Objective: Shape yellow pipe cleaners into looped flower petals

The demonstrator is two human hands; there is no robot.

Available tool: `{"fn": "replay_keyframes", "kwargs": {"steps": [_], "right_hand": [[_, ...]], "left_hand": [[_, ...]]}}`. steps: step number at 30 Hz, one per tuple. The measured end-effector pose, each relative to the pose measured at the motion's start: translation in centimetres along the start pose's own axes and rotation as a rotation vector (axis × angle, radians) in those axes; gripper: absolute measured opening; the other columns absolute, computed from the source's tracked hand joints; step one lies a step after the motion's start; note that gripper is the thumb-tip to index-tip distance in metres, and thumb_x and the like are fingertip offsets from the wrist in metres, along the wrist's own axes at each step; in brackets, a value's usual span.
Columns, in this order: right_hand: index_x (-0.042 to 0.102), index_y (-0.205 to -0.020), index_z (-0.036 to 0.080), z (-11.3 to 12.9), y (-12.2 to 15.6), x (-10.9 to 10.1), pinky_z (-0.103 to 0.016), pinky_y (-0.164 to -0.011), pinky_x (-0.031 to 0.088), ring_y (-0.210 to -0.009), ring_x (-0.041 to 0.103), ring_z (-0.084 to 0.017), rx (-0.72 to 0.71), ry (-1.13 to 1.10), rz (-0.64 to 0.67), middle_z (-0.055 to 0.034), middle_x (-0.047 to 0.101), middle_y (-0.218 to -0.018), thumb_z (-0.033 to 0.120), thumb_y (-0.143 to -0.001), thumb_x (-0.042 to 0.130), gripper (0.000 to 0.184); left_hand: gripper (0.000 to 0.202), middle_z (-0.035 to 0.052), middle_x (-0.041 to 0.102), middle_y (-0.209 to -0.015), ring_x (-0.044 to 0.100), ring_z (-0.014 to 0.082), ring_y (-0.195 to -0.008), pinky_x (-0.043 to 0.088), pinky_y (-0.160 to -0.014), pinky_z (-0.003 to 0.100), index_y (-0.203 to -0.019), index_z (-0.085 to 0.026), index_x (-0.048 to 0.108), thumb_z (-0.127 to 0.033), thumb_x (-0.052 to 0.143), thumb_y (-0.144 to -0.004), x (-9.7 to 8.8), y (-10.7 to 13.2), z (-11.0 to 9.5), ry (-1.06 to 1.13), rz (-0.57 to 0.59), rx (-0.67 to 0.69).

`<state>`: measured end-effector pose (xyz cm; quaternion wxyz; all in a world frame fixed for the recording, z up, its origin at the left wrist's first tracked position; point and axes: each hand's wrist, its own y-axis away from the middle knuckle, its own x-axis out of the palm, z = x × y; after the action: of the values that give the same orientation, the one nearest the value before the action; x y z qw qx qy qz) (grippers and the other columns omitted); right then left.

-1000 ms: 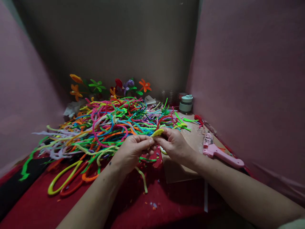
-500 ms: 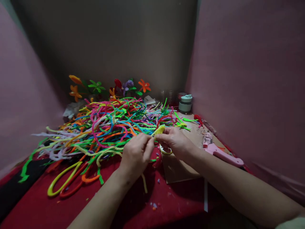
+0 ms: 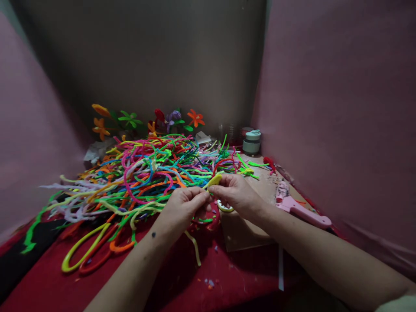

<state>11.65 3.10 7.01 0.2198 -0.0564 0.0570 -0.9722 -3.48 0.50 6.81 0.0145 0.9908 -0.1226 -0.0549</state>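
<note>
Both hands meet over the red table top, pinching one yellow pipe cleaner [image 3: 214,180]. My left hand [image 3: 183,207] is closed on its lower part, and the loose tail [image 3: 194,248] hangs down below the hand. My right hand [image 3: 237,194] is closed on the folded upper end, which sticks up between the fingertips. Just behind the hands lies a big heap of pipe cleaners [image 3: 146,173] in many colours.
Finished pipe-cleaner flowers [image 3: 146,119] stand at the back. A pink glue gun [image 3: 300,208] lies on a cardboard sheet [image 3: 247,229] at the right, with a small roll [image 3: 224,207] under my right hand. A lidded jar [image 3: 251,142] stands in the corner. Pink walls close both sides.
My hands stayed together on the yellow pipe cleaner, shifting slightly; its folded end turned a little between the fingertips. The view drifted slightly.
</note>
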Motion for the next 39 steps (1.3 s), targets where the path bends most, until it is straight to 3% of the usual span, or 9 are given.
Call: {"fn": "replay_keyframes", "kwargs": {"steps": [6, 18, 22, 27, 29, 31, 33, 36, 39], "right_hand": [[0.062, -0.069, 0.014, 0.1, 0.0, -0.1, -0.022, -0.057, 0.041, -0.058, 0.051, -0.008, -0.119, 0.002, 0.020, 0.0023, 0.058, -0.062, 0.023, -0.067, 0.065, 0.010], [0.068, -0.067, 0.014, -0.7, -0.2, -0.4, -0.023, -0.055, 0.040, -0.058, 0.050, -0.010, -0.157, 0.017, -0.154, -0.0005, 0.061, -0.062, 0.030, -0.067, 0.066, 0.017], [0.068, -0.071, 0.012, -0.8, -0.5, -0.7, -0.023, -0.052, 0.037, -0.054, 0.047, -0.009, -0.127, 0.039, -0.222, -0.0005, 0.059, -0.059, 0.034, -0.069, 0.065, 0.022], [0.067, -0.078, 0.011, -0.8, -0.6, -0.9, -0.024, -0.052, 0.038, -0.056, 0.048, -0.011, -0.122, 0.147, -0.215, -0.0021, 0.058, -0.063, 0.037, -0.072, 0.061, 0.027], [0.066, -0.090, 0.013, -0.6, -0.1, -0.7, -0.029, -0.063, 0.043, -0.069, 0.053, -0.016, -0.317, 0.356, -0.306, -0.0055, 0.060, -0.076, 0.032, -0.073, 0.060, 0.026], [0.062, -0.102, 0.014, -0.3, 0.6, -0.2, -0.034, -0.077, 0.043, -0.085, 0.052, -0.019, -0.640, 0.613, -0.376, -0.0086, 0.060, -0.089, 0.027, -0.075, 0.059, 0.030], [0.062, -0.099, 0.013, -0.3, 1.4, 0.5, -0.033, -0.079, 0.042, -0.084, 0.052, -0.017, -0.929, 0.796, -0.237, -0.0088, 0.061, -0.088, 0.023, -0.079, 0.055, 0.023], [0.060, -0.065, 0.015, -1.1, 1.8, 1.4, -0.026, -0.065, 0.042, -0.063, 0.052, -0.012, -1.206, 0.964, 0.115, -0.0033, 0.060, -0.064, 0.021, -0.081, 0.050, 0.020], [0.051, -0.050, 0.017, -1.9, 1.7, 2.0, -0.026, -0.055, 0.039, -0.051, 0.049, -0.011, -1.298, 1.050, 0.169, 0.0003, 0.055, -0.050, 0.025, -0.081, 0.049, 0.032]], "left_hand": [[0.020, -0.0002, 0.056, -0.052, 0.045, 0.0073, -0.043, 0.035, -0.043, 0.019, -0.059, -0.012, 0.059, -0.028, 0.056, -0.071, -0.2, 0.0, -0.1, 0.007, -0.008, 0.019], [0.024, 0.0008, 0.057, -0.052, 0.046, 0.0091, -0.042, 0.036, -0.043, 0.021, -0.059, -0.012, 0.061, -0.033, 0.056, -0.070, 0.5, 0.0, -0.3, -0.023, -0.068, -0.037], [0.026, 0.0009, 0.061, -0.062, 0.049, 0.0109, -0.053, 0.035, -0.049, 0.021, -0.076, -0.014, 0.067, -0.038, 0.060, -0.070, 0.3, 0.0, -0.4, -0.141, -0.151, 0.035], [0.020, 0.0002, 0.060, -0.061, 0.048, 0.0118, -0.057, 0.034, -0.051, 0.021, -0.069, -0.014, 0.069, -0.033, 0.064, -0.065, 0.0, -0.2, -0.3, -0.269, -0.240, 0.091], [0.020, -0.0015, 0.057, -0.056, 0.045, 0.0098, -0.052, 0.032, -0.048, 0.021, -0.068, -0.014, 0.068, -0.033, 0.064, -0.065, -0.3, -0.3, -0.3, -0.236, -0.239, 0.065], [0.021, -0.0033, 0.053, -0.050, 0.041, 0.0081, -0.046, 0.030, -0.045, 0.020, -0.068, -0.014, 0.068, -0.034, 0.063, -0.064, -0.5, -0.4, -0.1, -0.187, -0.240, 0.034], [0.019, -0.0031, 0.054, -0.050, 0.043, 0.0089, -0.046, 0.033, -0.046, 0.021, -0.066, -0.014, 0.067, -0.032, 0.064, -0.062, -0.6, -0.7, 0.4, -0.171, -0.237, 0.011], [0.018, 0.0008, 0.063, -0.059, 0.055, 0.0152, -0.059, 0.042, -0.056, 0.025, -0.064, -0.014, 0.067, -0.031, 0.064, -0.059, -0.2, -1.6, 1.3, -0.221, -0.243, -0.002], [0.023, 0.0030, 0.067, -0.066, 0.060, 0.0200, -0.069, 0.046, -0.065, 0.028, -0.068, -0.015, 0.069, -0.035, 0.064, -0.059, 0.7, -3.0, 1.4, -0.362, -0.246, 0.022]]}}
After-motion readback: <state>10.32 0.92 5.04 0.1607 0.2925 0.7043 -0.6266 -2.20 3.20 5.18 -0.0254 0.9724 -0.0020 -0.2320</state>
